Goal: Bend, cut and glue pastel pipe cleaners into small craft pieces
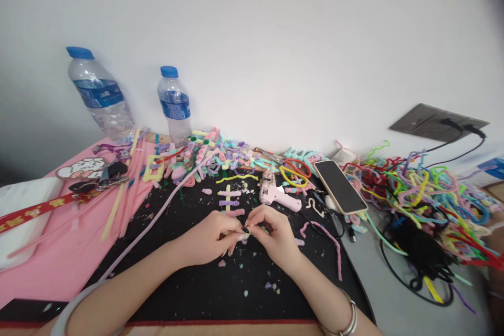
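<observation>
I pinch a small piece of pipe cleaner [244, 233] between the fingertips of both hands: my left hand [208, 239] is curled closed on it from the left, my right hand [271, 233] closed on it from the right, and the fingertips meet over the near middle of the black mat [205, 283]. The piece is mostly hidden by my fingers, so I cannot tell its shape.

The mat covers the middle of the table. Left of it lies a pink sheet [59, 257]. At the far left stand two water bottles [103, 97] with blue caps, against the wall. On the right spreads a big tangle of coloured pipe cleaners [425, 194], with a smaller heap [212, 155] at the far edge of the mat. A phone [340, 186] lies face up between the two heaps. A pink glue gun [275, 193] rests just beyond my hands. A long lilac pipe cleaner [157, 215] runs across the mat's left side. Small fluff bits [271, 286] dot the mat near my wrists.
</observation>
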